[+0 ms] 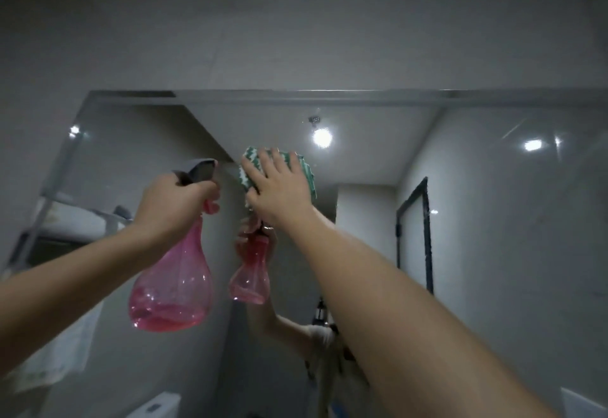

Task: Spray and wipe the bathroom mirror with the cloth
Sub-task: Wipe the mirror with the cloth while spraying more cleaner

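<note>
Head view: right hand (pixel 279 184), fingers spread flat, presses green-and-white cloth (pixel 251 167) on bathroom mirror (pixel 477 220) near its top edge. Left hand (pixel 171 200), just beside, curls round neck of pink spray bottle (pixel 174 282). Advised: keep palm pressure even, overlap strokes downward, hold bottle clear of glass.

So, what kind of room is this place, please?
Most likely a small bathroom. A wide wall mirror reflects grey walls, a dark-framed glass door, perhaps a shower, and a shelf rack. The right hand presses a green cloth on the glass; the left hand grips a pink spray bottle.
</note>
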The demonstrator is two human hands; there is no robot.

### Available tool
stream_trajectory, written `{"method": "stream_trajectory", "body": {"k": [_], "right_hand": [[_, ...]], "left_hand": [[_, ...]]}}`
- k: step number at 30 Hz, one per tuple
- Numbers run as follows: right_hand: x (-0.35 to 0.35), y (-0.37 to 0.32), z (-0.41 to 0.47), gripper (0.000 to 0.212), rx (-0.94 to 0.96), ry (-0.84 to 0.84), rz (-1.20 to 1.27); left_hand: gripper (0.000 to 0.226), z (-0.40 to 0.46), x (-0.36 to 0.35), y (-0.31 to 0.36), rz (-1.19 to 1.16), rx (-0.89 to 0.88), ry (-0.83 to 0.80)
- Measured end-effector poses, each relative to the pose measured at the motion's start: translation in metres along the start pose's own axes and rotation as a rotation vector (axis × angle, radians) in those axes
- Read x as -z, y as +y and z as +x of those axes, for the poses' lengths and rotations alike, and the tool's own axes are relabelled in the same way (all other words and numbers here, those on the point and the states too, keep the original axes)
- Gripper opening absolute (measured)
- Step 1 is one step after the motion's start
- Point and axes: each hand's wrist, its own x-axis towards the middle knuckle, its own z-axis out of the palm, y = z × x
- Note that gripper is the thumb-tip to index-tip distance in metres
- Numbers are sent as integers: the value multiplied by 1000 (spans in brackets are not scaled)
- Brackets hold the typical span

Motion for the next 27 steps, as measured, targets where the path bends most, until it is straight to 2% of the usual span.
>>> {"method": "stream_trajectory", "body": {"k": [4,12,16,18,23,27], "right_hand": [[9,37,-9,56,23,-19,-26],[15,186,-104,56,-230,46,-13],[12,258,-177,62,-377,107,-38],[10,278,-208,62,-413,114,-39],[1,265,-228,59,-567,125,20],[-6,214,-209,58,-599,156,28]], "left_hand": [[24,-3,-23,7,17,-21,-45],[34,-53,-124,30,-74,24,-139],[8,-86,-182,39,-138,28,-226],[16,-102,-208,41,-161,17,-253],[11,-126,-235,50,-164,2,-295],[12,-114,-205,45,-145,29,-248]]}}
